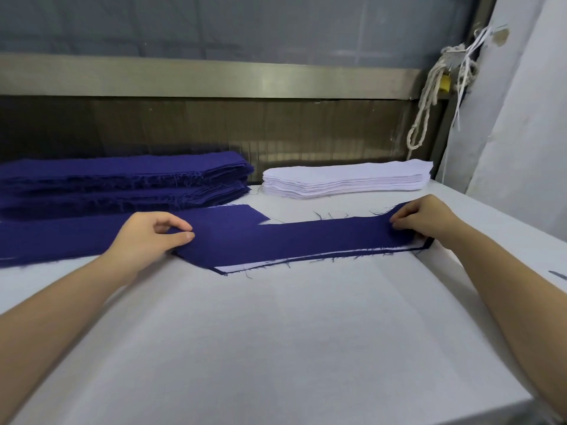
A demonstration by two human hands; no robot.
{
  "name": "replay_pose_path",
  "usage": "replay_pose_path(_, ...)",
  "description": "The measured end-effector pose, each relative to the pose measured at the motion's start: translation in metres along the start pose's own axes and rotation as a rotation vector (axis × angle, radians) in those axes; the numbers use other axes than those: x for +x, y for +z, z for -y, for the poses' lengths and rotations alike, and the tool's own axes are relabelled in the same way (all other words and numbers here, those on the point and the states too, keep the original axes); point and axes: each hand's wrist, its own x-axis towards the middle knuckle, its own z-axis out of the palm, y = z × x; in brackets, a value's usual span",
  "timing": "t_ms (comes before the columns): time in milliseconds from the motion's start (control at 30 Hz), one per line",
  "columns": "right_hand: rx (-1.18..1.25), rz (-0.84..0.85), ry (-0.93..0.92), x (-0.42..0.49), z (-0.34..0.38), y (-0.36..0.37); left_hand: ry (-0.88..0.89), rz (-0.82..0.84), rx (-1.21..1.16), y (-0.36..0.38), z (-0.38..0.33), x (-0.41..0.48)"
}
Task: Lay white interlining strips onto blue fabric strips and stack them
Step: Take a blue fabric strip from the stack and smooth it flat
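A long blue fabric strip (294,239) lies across the middle of the white table. My left hand (147,237) pinches its left end and my right hand (426,217) pinches its right end. Under it, a white interlining strip (245,265) shows along the near edge, lying on another blue strip whose dark outline (425,247) frames it. A thick pile of blue strips (122,182) sits at the back left. A pile of white interlining strips (346,180) sits at the back right.
Another blue strip (61,240) lies flat at the left, running under my left hand. The white padded table (291,332) stretches toward me. A metal rail (214,78) and dark panel stand behind the piles. Knotted cords (429,96) hang at the back right beside a white wall.
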Motion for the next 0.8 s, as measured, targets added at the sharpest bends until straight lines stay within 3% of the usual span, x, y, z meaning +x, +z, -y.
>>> replay_pose_path(467, -0.033, -0.088, -0.05, 0.0015, -0.0023, -0.0035, 0.122, 0.119, -0.008, 0.0004, -0.0071, -0.0041)
replay_pose_path(800, -0.143, -0.031, 0.008, 0.0044, -0.0072, -0.0033, 0.216, 0.166, 0.287, 0.0028, -0.0028, -0.0059)
